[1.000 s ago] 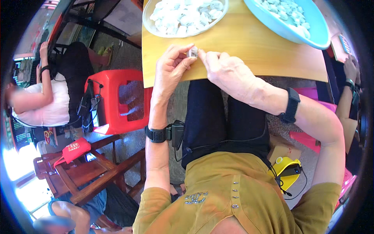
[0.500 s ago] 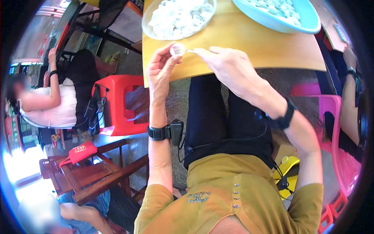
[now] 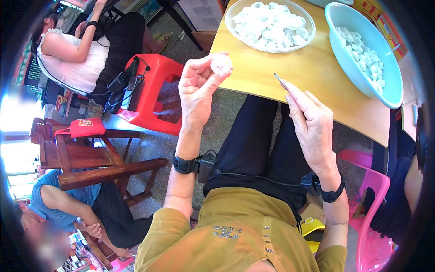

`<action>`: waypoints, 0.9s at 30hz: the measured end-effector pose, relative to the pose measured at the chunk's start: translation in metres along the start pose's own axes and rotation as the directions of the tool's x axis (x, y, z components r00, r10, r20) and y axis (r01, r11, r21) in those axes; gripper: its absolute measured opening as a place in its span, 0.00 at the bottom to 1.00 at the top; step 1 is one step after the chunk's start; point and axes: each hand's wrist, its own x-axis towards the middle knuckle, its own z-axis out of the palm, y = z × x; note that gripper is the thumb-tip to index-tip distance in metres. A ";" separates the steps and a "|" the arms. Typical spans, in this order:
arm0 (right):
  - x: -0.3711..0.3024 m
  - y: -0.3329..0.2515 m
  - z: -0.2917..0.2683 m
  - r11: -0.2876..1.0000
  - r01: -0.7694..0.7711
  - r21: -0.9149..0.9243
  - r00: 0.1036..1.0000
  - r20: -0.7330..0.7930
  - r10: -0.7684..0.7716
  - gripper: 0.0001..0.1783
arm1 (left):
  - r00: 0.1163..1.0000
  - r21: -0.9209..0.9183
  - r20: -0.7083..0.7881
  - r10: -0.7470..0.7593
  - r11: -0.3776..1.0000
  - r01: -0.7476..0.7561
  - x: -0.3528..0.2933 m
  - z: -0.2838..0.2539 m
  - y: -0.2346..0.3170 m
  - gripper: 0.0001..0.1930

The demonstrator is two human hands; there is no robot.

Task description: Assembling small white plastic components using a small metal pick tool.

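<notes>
A small round whitish piece (image 3: 221, 64) is pinched between the thumb and fingers of my left hand (image 3: 197, 90), just off the left edge of the wooden table (image 3: 294, 72). My right hand (image 3: 315, 129) grips a thin, narrow metal tool (image 3: 280, 82), its tip pointing up and left, apart from the piece. Whether the tool is tweezers or a blade I cannot tell. Beyond my left hand stands a clear round bowl (image 3: 311, 32) heaped with similar white pieces. A light-blue basin (image 3: 334, 53) on the right of the table holds more of them.
Left of me is a red plastic stool (image 3: 156, 63) with black devices and cables on it. A wooden chair (image 3: 90, 156) carries a red pouch (image 3: 87, 127). Two people sit at the left; another is partly visible at the right by a pink chair (image 3: 378, 190).
My right hand has drawn away from the round piece, taking the tool tip off it. My left hand still holds the piece. The whole view has turned and shifted.
</notes>
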 end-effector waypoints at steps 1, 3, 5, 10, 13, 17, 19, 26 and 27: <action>0.001 0.000 0.001 1.000 -0.025 0.009 1.000 0.010 0.025 0.13 | 1.000 -0.006 -0.006 0.000 1.000 0.000 -0.001 -0.001 -0.002 0.16; 0.005 -0.005 0.002 0.998 -0.046 0.033 0.999 0.025 0.045 0.13 | 1.000 0.113 -0.012 0.004 0.994 -0.003 -0.005 -0.006 -0.008 0.16; 0.006 -0.004 0.003 0.995 -0.080 0.057 0.996 0.041 0.078 0.13 | 1.000 0.098 -0.022 -0.016 0.995 0.018 -0.007 -0.004 -0.009 0.16; 0.018 -0.002 0.013 0.985 0.154 -0.076 0.975 0.171 -0.139 0.17 | 0.995 0.093 -0.038 -0.096 0.991 0.099 -0.010 -0.001 -0.011 0.18; 0.027 -0.001 0.020 0.911 0.296 -0.287 0.945 0.229 -0.235 0.19 | 0.984 0.068 -0.017 -0.178 0.982 0.178 -0.013 0.004 -0.013 0.18; 0.031 -0.001 0.022 0.914 0.276 -0.296 0.950 0.229 -0.212 0.19 | 0.969 0.010 -0.020 -0.248 0.969 0.248 -0.013 0.010 -0.010 0.18; 0.030 0.001 0.022 0.932 0.255 -0.259 0.958 0.200 -0.206 0.18 | 0.960 -0.064 -0.017 -0.279 0.959 0.278 -0.013 0.011 -0.010 0.19; 0.023 0.006 0.020 0.960 0.190 -0.207 0.971 0.182 -0.153 0.15 | 0.937 -0.059 0.038 -0.348 0.935 0.349 -0.014 0.009 -0.016 0.18; 0.025 0.005 0.017 0.949 0.195 -0.249 0.966 0.218 -0.141 0.13 | 0.940 -0.036 0.032 -0.341 0.939 0.342 -0.014 0.009 -0.016 0.18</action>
